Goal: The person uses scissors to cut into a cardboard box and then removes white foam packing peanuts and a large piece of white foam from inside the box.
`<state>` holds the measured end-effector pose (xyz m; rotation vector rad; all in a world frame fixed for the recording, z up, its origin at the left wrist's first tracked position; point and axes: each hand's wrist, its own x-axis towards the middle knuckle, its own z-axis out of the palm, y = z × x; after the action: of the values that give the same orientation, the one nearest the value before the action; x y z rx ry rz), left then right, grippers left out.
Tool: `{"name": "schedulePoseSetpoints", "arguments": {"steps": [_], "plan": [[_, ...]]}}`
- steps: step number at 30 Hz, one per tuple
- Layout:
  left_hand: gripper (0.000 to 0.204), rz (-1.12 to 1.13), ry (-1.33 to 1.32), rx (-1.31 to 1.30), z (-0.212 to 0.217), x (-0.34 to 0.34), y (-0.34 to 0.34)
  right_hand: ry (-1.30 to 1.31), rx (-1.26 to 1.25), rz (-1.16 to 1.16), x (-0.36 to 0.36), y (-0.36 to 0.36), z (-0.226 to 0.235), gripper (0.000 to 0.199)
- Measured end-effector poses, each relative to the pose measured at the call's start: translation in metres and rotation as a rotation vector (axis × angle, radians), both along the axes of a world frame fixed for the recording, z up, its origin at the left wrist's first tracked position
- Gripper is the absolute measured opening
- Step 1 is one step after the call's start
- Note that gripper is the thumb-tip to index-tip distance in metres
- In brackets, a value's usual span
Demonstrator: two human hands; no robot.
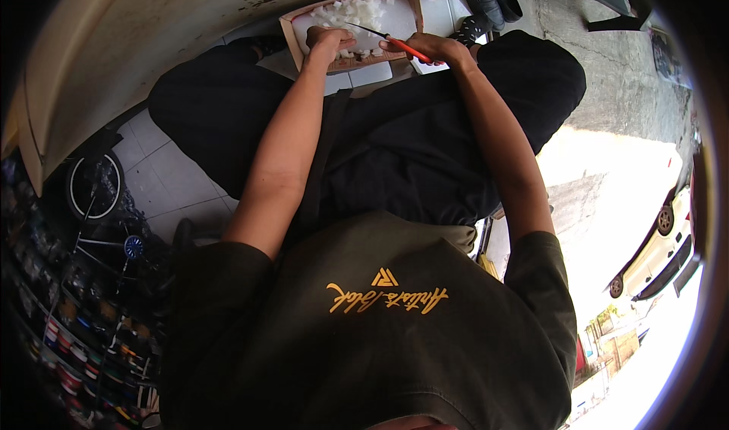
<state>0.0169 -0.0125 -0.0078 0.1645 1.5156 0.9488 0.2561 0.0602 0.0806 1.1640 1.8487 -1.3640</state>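
And here's one pale car (659, 246) out on your right, two of its wheels showing, the biggest thing around you! Next down, your one pair of black trousers (414, 149), two knees folded wide, and one dark shirt (448, 339) across your chest. Over on your left, one spoked wheel (70, 191) stands out above the tiles. Now to the middle of the action: one shallow box (417, 11), pale inside, sits in front of your legs, and your two hands are both up at it! Your left hand (328, 39) is over its near left part, fingers curled; whether they pinch a piece, nobody can tell from here. Your right hand (427, 47), by the near right corner, wraps round one red-handled tool (416, 51), its single visible dark blade slanting left over the box, tip near your left hand. And smallest of all, white pieces (361, 9), heaped mostly along the far side, far too many to count!
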Motion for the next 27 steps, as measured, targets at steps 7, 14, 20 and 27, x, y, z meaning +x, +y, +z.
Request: {"name": "schedulePoseSetpoints", "arguments": {"steps": [7, 14, 20, 27], "plan": [[0.017, -0.586, 1.02, -0.017, 0.007, -0.007, 0.013, -0.176, 0.061, -0.163, 0.041, 0.007, 0.035, 0.092], [0.037, -0.607, 1.232, -0.08, 0.0, -0.006, 0.014, -0.22, 0.078, -0.116, 0.049, 0.014, 0.066, 0.072], [0.053, -0.942, 1.43, 0.235, 0.01, 0.008, 0.016, -0.162, 0.032, -0.19, 0.058, 0.014, 0.053, 0.092], [0.055, -1.137, 1.392, 0.55, 0.013, 0.027, 0.018, -0.241, -0.01, -0.179, 0.046, 0.014, 0.088, 0.11]]}}
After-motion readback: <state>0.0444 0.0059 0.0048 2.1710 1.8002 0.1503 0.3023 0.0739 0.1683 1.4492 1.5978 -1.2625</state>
